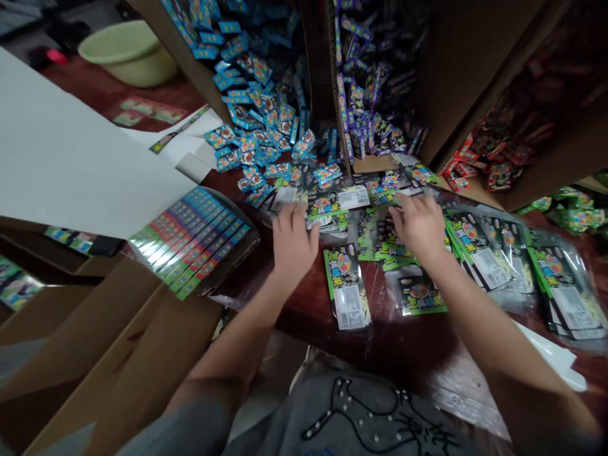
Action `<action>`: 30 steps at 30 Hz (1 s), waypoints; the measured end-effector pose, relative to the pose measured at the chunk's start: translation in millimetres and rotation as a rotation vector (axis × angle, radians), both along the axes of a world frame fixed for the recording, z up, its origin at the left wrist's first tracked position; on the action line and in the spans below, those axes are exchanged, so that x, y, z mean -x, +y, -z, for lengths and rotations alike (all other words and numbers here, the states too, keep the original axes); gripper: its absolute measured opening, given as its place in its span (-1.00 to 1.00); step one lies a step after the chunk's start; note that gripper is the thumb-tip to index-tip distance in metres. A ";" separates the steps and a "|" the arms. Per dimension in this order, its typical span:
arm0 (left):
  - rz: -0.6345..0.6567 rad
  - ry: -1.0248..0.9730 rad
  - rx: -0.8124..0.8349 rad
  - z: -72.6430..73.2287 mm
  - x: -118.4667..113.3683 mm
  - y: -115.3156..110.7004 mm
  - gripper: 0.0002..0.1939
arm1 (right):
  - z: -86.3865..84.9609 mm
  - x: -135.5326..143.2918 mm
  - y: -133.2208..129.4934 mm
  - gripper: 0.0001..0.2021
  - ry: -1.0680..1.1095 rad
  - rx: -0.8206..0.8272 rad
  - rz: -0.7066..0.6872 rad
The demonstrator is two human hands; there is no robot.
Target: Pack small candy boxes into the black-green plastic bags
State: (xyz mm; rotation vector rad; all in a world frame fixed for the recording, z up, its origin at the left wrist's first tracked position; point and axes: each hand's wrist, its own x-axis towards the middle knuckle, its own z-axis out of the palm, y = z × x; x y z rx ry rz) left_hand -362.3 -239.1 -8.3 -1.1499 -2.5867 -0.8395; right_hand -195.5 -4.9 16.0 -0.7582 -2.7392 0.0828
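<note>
L hand (294, 244): palm down, fingers extended fwd & thumb apart, i.e. open; tips at the near-L edge of the packs (325, 204). Contact not clear.
R hand (420, 228): fingers bent over packs R of ctr, thumb twd L hand; can't tell if it grips one.
Packs: flat, blk/green print w/ white labels, clear film; spread across the surface (301, 310) btwn & beyond both hands.
Lone pack (349, 285): nearer the body, btwn the forearms, lying label end twd wearer.
R stacks (479, 247): more packs, overlapping, R of R hand.
Blue sachets (273, 120): heaped at back L of ctr, spilling fwd; a few on the packs.
Purple sachets (365, 126): back ctr, next to a cardboard divider.
Red sachets (508, 164): back R, in a carton.
Green sachets (579, 212): far R.
Striped box (194, 237): L of L hand, tilted, multicol rows.
Basin (142, 71): pale yellow-green, back L.
</note>
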 end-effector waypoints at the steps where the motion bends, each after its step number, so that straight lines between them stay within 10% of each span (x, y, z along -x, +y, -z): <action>1: 0.019 0.020 0.079 -6.8 26.3 21.2 -0.45 | -2.7 15.7 22.2 -0.50 -0.084 -0.037 -0.016; 8: 0.098 -0.076 0.364 -14.2 127.6 148.4 -0.39 | 4.0 90.9 90.0 -0.61 -0.359 -0.102 -0.202; 15: 0.152 -0.142 0.153 -22.7 110.8 118.0 -0.35 | -3.1 76.9 99.9 -0.51 -0.320 -0.220 -0.373; 21: 0.329 -0.408 -0.099 -22.3 15.5 39.1 -0.45 | -17.0 15.3 56.1 -0.54 -0.096 -0.287 -0.309; 26: 0.552 -0.743 -0.050 -17.5 -104.8 -2.4 -0.59 | -5.6 -141.5 -19.0 -0.69 0.213 -0.377 -0.246; 30: 0.634 -0.783 -0.006 -9.7 -177.2 -3.9 -0.70 | 18.4 -270.5 -80.8 -0.57 0.061 -0.248 -0.173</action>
